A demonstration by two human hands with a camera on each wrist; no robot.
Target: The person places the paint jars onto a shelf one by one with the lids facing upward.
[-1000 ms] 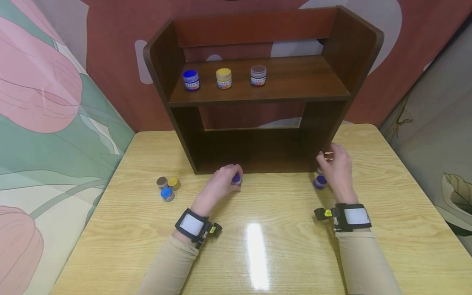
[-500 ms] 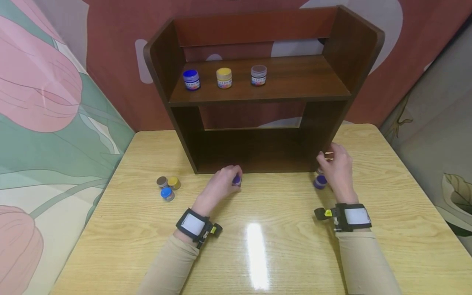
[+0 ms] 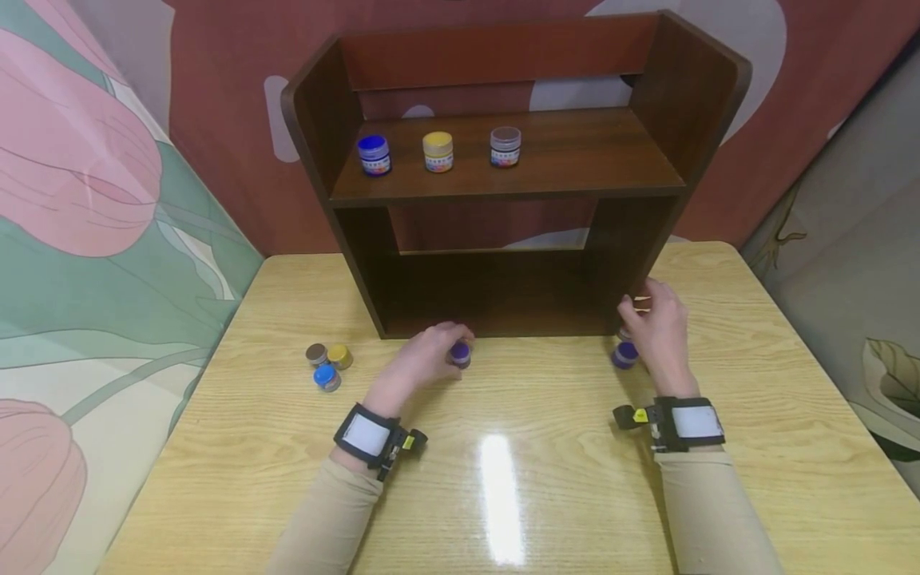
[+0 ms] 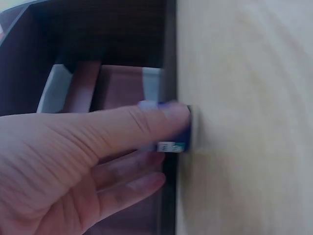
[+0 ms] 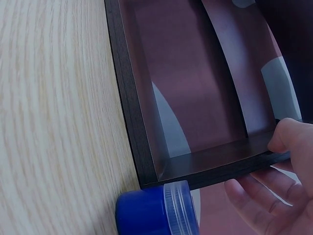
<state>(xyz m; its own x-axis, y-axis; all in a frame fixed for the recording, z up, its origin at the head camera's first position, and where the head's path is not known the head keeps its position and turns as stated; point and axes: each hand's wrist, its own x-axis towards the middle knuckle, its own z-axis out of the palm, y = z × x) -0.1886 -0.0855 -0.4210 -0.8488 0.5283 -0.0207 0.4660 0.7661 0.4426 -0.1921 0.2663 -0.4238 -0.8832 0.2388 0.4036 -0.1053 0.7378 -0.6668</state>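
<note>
Purple jar stands on the wooden table just before the lower front edge of the brown shelf, between the loosely spread thumb and fingers of my left hand, though I cannot tell whether they touch it. My right hand pinches the shelf's right side, near another purple jar at its front corner. Three lidded pots stand on the upper level.

Head view: high, facing forward and down.
Wrist views: close, turned sideways.
Shared: dark-brown wooden shelf.
</note>
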